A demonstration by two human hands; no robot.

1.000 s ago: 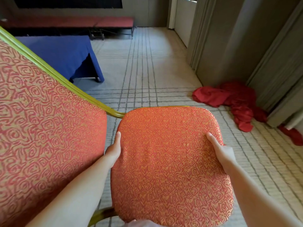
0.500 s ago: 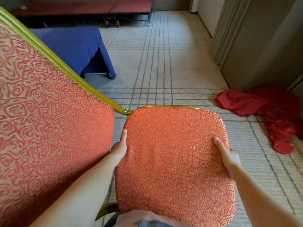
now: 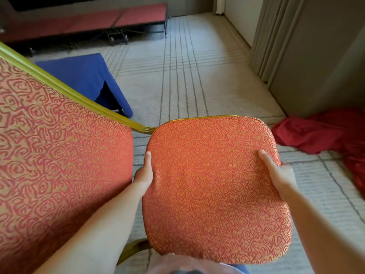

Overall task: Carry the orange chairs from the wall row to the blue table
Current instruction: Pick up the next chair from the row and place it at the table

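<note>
Chair [image 3: 215,184] sits between both hands, apparently lifted, its seat facing up and its back looming at the left. The left hand [image 3: 144,173] grips the seat's left edge and the right hand [image 3: 276,173] its right edge. Thumbs lie on top; the fingers underneath are hidden. The carry would go best with an even grip on both edges, the legs lifted clear of the carpet [image 3: 197,76], and a path left toward the table [image 3: 79,80], avoiding the cloth [image 3: 324,131] on the right. In view: one chair, two hands, one cloth heap, one table, one stage [image 3: 88,20].
</note>
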